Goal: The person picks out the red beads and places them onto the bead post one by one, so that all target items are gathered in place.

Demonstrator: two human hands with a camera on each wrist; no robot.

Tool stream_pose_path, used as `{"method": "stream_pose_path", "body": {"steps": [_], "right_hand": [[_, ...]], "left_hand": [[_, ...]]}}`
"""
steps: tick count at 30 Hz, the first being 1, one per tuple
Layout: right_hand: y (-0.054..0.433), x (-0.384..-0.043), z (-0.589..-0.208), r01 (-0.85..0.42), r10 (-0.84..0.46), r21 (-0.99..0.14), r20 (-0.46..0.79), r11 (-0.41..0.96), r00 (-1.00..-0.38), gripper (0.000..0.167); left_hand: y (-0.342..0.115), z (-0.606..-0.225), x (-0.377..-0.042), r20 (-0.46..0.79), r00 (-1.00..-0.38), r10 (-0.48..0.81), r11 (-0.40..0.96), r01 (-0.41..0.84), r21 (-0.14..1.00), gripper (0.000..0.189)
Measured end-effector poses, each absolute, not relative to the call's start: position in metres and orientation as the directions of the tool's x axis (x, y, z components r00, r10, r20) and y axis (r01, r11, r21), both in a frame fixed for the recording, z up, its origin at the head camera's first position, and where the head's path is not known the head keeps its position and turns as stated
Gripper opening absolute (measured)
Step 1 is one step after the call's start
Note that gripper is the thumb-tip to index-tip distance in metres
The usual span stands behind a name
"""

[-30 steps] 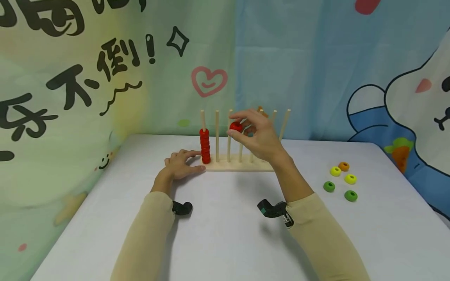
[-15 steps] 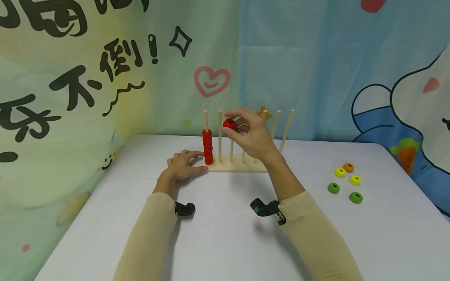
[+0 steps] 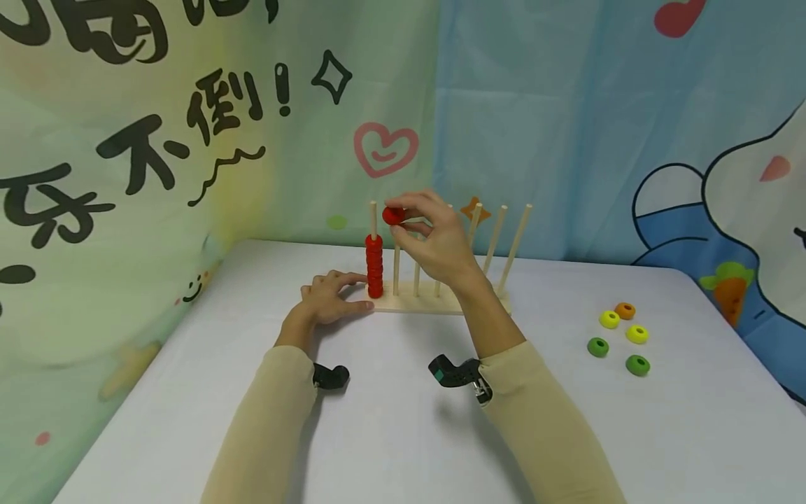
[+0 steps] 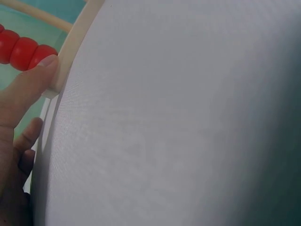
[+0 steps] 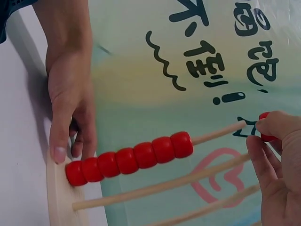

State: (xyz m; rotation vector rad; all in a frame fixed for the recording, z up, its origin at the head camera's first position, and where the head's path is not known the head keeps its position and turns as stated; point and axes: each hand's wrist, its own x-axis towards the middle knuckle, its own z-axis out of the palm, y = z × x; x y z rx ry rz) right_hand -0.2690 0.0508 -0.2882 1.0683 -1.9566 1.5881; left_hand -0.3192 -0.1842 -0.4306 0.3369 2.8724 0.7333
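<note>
My right hand [image 3: 434,238] pinches a red bead [image 3: 392,215] between thumb and fingertips. In the right wrist view this bead [image 5: 264,117] is partly hidden and sits just past the tip of the first peg [image 5: 221,133], apart from it. A stack of several red beads [image 3: 374,267] fills the lower part of that leftmost peg. The peg rises from a pale wooden rack [image 3: 428,302] with a row of upright pegs. My left hand [image 3: 324,297] holds the rack's left end, its thumb [image 4: 44,66] against the base beside the lowest bead.
To the right on the white table [image 3: 378,434] lie loose beads: an orange bead [image 3: 625,311], two yellow beads [image 3: 637,334] and two green beads [image 3: 638,365]. A printed cloth [image 3: 516,126] hangs behind the table. The other pegs [image 3: 516,245] stand bare.
My right hand has carried the red bead left, from near the third peg to beside the top of the first peg, slightly higher. My left hand stays at the rack's end.
</note>
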Motion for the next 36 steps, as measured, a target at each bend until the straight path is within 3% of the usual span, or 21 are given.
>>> {"method": "stream_pose_path", "body": {"steps": [7, 14, 22, 30, 36], "right_hand": [[0.042, -0.281, -0.295, -0.77, -0.268, -0.624, 0.725, 0.134, -0.635, 0.03], [0.032, -0.3, -0.305, -0.723, -0.232, -0.653, 0.685, 0.226, -0.691, 0.028], [0.022, -0.304, -0.306, -0.737, -0.186, -0.605, 0.721, 0.301, -0.667, 0.024], [0.019, -0.306, -0.301, -0.673, -0.2, -0.711, 0.643, 0.204, -0.739, 0.027], [0.02, -0.308, -0.303, -0.613, -0.23, -0.758, 0.57, 0.222, -0.789, 0.03]], "left_hand": [[-0.184, -0.43, -0.319, -0.098, -0.961, 0.259, 0.85, 0.179, 0.495, 0.07], [-0.184, -0.43, -0.32, -0.102, -0.961, 0.257, 0.856, 0.177, 0.486, 0.07], [-0.184, -0.431, -0.321, -0.121, -0.962, 0.244, 0.856, 0.155, 0.494, 0.071], [-0.187, -0.429, -0.32, -0.112, -0.964, 0.241, 0.86, 0.158, 0.486, 0.07], [-0.186, -0.434, -0.323, -0.114, -0.964, 0.241, 0.864, 0.16, 0.478, 0.07]]}}
